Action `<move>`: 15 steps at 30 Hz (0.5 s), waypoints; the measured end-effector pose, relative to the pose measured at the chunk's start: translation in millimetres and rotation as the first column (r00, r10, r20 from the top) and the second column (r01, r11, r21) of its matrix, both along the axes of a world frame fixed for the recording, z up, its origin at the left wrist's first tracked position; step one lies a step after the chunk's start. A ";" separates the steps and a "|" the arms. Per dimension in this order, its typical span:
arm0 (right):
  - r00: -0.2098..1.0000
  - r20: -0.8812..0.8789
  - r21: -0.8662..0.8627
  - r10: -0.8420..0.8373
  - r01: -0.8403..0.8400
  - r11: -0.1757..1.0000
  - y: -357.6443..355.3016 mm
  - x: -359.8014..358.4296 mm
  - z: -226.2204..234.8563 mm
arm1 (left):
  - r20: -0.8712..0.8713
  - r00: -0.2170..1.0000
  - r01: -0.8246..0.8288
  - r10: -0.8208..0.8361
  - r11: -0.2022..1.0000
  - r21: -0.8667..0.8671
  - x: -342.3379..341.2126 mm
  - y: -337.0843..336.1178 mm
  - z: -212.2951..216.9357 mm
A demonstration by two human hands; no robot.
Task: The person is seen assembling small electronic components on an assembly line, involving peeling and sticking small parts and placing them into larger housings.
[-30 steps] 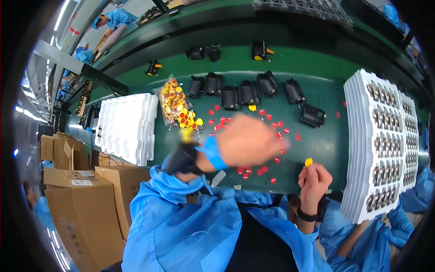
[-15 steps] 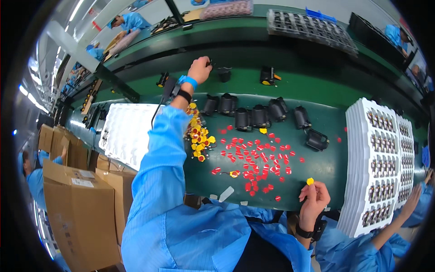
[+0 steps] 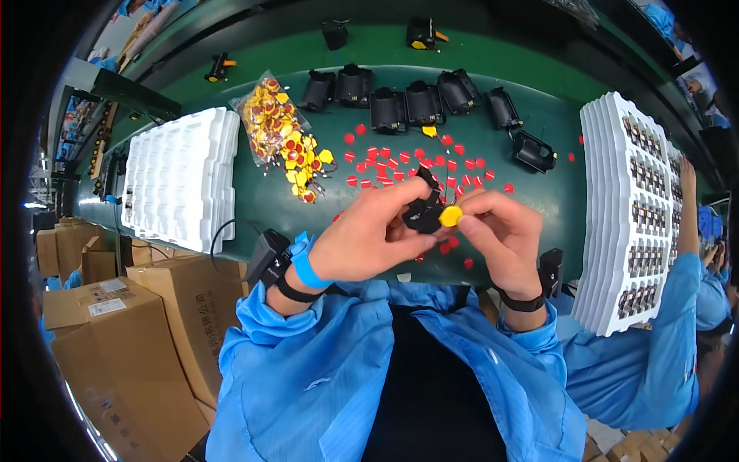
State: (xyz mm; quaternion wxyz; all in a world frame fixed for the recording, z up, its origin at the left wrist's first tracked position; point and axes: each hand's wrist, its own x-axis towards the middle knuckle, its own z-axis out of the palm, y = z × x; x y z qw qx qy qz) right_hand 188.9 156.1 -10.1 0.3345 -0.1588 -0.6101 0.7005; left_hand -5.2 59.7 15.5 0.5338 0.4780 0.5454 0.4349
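Observation:
In front of my chest, my left hand is closed around a small black plastic part. My right hand pinches a yellow hexagonal piece between thumb and fingertips, right against the black part. Whether the two are joined I cannot tell. Red round discs, some with a pale stripe, lie scattered on the green table beyond and beneath my hands. Farther left, a clear plastic bag spills more yellow pieces with red centres and wires. One yellow piece lies by the black housings.
Several black housings line the table's far side. White trays stand at the left; stacked white trays with small metal parts rise at the right, beside a co-worker's arm. Cardboard boxes stand lower left.
My left hand has come back from the far green strip with the black part. My right hand has brought the yellow piece inward to meet it. The view has tilted and shifted.

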 end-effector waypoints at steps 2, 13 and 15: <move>0.995 0.091 0.025 0.033 -0.036 0.999 -1.9 4.0 5.9 | -0.148 0.987 0.070 -0.056 0.993 0.091 -2.1 3.3 -7.2; 0.929 0.368 0.313 -0.050 -0.073 0.947 -4.5 6.5 23.4 | -0.353 0.902 0.304 -0.248 0.947 0.110 -3.8 15.4 15.9; 0.927 0.370 0.302 -0.061 -0.058 0.952 -6.7 5.9 23.4 | -0.373 0.873 0.357 -0.313 0.933 0.053 -7.8 16.6 18.0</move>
